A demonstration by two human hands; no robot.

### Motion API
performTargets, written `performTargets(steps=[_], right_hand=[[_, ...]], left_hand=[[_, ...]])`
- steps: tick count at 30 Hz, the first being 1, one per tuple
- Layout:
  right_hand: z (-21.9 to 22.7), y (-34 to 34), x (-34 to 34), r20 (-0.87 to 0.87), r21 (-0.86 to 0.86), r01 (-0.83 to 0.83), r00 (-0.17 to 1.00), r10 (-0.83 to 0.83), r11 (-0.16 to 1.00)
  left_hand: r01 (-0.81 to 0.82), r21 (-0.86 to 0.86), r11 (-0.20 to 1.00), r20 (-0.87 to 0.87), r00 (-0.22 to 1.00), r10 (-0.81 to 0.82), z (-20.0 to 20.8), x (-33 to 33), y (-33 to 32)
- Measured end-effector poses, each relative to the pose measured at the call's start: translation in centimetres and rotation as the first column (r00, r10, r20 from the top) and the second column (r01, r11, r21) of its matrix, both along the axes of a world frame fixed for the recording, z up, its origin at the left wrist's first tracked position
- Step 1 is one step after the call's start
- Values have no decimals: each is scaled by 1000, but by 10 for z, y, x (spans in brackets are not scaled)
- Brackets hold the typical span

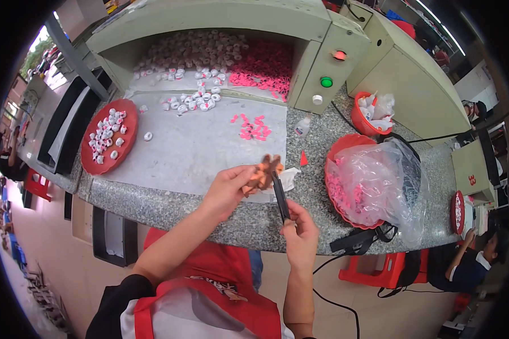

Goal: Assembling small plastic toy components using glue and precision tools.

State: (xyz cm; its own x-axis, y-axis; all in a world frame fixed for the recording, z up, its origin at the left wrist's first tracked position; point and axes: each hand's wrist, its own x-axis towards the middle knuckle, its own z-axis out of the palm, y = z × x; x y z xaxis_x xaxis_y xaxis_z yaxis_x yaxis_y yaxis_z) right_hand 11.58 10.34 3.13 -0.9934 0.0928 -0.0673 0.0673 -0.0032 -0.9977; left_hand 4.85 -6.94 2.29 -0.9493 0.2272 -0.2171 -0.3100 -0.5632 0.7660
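Observation:
My left hand (227, 191) is closed on a small brown-and-orange piece (262, 174), held above the front edge of the worktop. Its exact shape is blurred and partly covered by my fingers. In my right hand (301, 233), fingers pinch a slim black tweezer-like tool (280, 196), whose far end meets the brown-and-orange piece. Just beyond, a white scrap (289, 178) lies by the tool. Small pink pieces (254, 129) are scattered on the white sheet (181, 150) ahead of my hands.
Ahead stands a pale green oven-like machine (209, 16) with heaped white and pink pieces inside. A red tray (89, 148) of white pieces sits left. Rightward are a red basket (332, 195) under clear plastic, an orange bucket (357, 116) and a small bottle (302, 126). Another person (466, 268) sits far right.

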Motion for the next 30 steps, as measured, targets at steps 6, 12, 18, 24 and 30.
performTargets(steps=[6, 12, 18, 24, 30], right_hand=[[25, -42, 13, -47, 22, -70, 996, 71, 997], [38, -36, 19, -145, 554, 171, 984, -108, 815], [-41, 1, -44, -473, 863, 498, 855, -212, 82], [-31, -11, -120, -525, 775, 564, 826, -208, 285], [-44, 8, -223, -345, 637, 444, 895, -281, 630]], left_hand=[[50, -186, 981, -85, 994, -67, 24, 9, -29], [-275, -222, 935, -256, 942, 216, 36, -10, -108], [-368, -703, 608, -668, 636, -387, 88, 20, -132], [-80, 166, 983, -629, 759, 168, 188, 75, -160], [-129, 58, 990, -697, 705, 133, 168, 63, -135]])
